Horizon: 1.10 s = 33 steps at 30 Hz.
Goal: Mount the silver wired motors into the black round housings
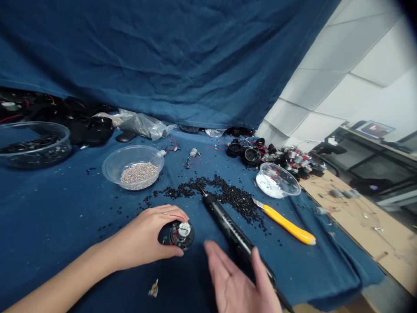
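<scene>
Speaker (177, 234) under your left hand (143, 237), cupped to steady it; your right hand (239, 280) spreads open beside a black tool (224, 221).

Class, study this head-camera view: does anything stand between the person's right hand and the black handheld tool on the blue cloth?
Nothing visible does: the open right hand lies over the rear part of the black handheld tool, with no object between them.

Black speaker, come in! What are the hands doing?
Left hand holds round black speaker, red wires. Right hand open, beside black tool. Black pellets scattered ahead.
</scene>
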Tool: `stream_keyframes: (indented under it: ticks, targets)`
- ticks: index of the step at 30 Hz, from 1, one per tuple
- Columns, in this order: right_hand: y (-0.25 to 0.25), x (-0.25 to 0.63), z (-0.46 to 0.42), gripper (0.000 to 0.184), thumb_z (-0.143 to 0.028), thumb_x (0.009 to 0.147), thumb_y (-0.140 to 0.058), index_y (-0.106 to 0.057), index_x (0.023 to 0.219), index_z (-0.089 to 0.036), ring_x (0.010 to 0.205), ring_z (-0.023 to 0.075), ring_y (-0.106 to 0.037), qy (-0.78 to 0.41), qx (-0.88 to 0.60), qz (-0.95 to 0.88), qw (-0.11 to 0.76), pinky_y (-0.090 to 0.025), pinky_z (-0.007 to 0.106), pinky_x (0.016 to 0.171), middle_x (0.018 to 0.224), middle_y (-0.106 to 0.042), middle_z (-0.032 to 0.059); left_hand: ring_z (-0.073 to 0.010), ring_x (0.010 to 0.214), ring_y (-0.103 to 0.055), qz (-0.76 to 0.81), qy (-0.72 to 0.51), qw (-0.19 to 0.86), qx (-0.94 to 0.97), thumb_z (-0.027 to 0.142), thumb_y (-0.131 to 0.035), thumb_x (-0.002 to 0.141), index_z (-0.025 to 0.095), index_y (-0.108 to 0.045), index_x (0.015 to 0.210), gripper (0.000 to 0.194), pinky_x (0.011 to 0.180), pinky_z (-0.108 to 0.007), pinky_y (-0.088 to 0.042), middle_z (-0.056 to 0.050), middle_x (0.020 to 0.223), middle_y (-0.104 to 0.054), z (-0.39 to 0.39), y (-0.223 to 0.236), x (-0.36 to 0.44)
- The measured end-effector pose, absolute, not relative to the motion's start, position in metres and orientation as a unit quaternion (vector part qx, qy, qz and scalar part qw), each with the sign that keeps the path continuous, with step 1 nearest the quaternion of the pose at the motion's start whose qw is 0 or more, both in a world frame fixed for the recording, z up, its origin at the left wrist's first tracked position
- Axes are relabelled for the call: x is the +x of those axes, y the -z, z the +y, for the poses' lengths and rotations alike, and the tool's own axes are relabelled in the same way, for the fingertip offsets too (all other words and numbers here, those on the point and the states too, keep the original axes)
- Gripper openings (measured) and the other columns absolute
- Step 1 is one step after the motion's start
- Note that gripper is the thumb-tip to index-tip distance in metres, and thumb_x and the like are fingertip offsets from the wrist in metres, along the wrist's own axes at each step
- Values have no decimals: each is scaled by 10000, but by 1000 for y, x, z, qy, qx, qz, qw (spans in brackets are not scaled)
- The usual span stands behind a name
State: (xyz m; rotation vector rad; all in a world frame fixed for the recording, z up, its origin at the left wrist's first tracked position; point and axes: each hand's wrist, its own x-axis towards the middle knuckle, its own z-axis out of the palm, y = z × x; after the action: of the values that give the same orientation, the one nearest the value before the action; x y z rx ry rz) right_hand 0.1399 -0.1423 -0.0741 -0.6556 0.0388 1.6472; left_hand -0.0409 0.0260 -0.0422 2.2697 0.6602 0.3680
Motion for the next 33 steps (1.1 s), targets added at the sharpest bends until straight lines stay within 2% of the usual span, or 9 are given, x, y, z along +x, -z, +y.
stream_keyframes:
  ticks: [2, 4, 8, 11, 16, 19, 25, 30, 33]
  targets:
    - [74, 155, -140, 690, -667, 811, -721, -724, 1171, -79, 1315, 179, -531, -702, -265, 4, 662, -436, 197, 1109, 1395, -555, 113, -246, 1100, -652, 256, -145, 363, 884, 198, -864, 677, 214, -678, 1001, 374, 1009, -356, -489, -26, 1151, -713, 25, 42, -41]
    - [70, 172, -143, 681, -640, 873, -671, -701, 1194, -40, 1325, 181, -518, -688, -270, 20, 673, -433, 197, 1117, 1415, -532, 117, -252, 1102, -654, 255, -145, 360, 885, 204, -866, 674, 213, -684, 1015, 387, 1012, -363, -492, -34, 1163, -713, 24, 43, -40]
    - [53, 199, -157, 568, -465, 1066, -418, -645, 1209, 35, 1038, 180, -708, -617, -366, 167, 677, -615, 207, 871, 1263, -647, 172, -252, 1105, -657, 254, -142, 358, 887, 217, -870, 675, 215, -692, 1023, 391, 1013, -359, -497, -32, 1179, -711, 23, 44, -39]
    - [44, 214, -165, 496, -326, 1100, -333, -483, 1370, 61, 815, 203, -753, -544, -455, 227, 668, -659, 253, 666, 1087, -715, 200, -243, 1111, -655, 257, -140, 356, 887, 231, -866, 686, 222, -694, 1039, 393, 1011, -349, -498, -16, 1188, -707, 23, 44, -39]
    - [38, 240, -169, 476, -190, 1061, -444, -372, 1438, 92, 742, 248, -752, -510, -544, 201, 635, -656, 289, 632, 925, -731, 228, -249, 1126, -650, 263, -140, 354, 887, 235, -864, 686, 223, -691, 1055, 407, 1041, -364, -480, -9, 1194, -706, 21, 44, -39]
    - [31, 256, -165, 476, -209, 1037, -520, -435, 1388, 101, 719, 240, -750, -503, -605, 173, 592, -643, 254, 595, 941, -727, 238, -252, 1132, -647, 264, -138, 354, 886, 242, -857, 693, 222, -688, 1056, 401, 1042, -365, -481, -15, 1203, -703, 20, 45, -39]
    - [28, 279, -147, 493, -337, 948, -689, -566, 1259, 25, 585, 214, -721, -448, -700, 162, 532, -598, 233, 470, 825, -739, 178, -255, 1138, -641, 257, -135, 357, 888, 236, -849, 694, 231, -692, 1069, 407, 1060, -375, -470, -10, 1205, -699, 20, 46, -39]
    - [40, 276, -135, 305, -335, 887, -723, -640, 1070, -106, 532, 136, -676, -367, -728, 103, 570, -523, 170, 421, 841, -746, 106, -259, 1121, -643, 255, -139, 361, 886, 228, -867, 678, 217, -682, 1070, 434, 1050, -379, -474, -23, 1191, -700, 21, 48, -39]
    - [35, 275, -132, 231, -310, 819, -721, -651, 936, -124, 559, 135, -666, -268, -732, 20, 626, -525, 155, 478, 702, -712, 68, -244, 1096, -644, 247, -140, 367, 886, 212, -876, 668, 220, -687, 1032, 411, 1026, -360, -479, -12, 1159, -703, 22, 47, -39]
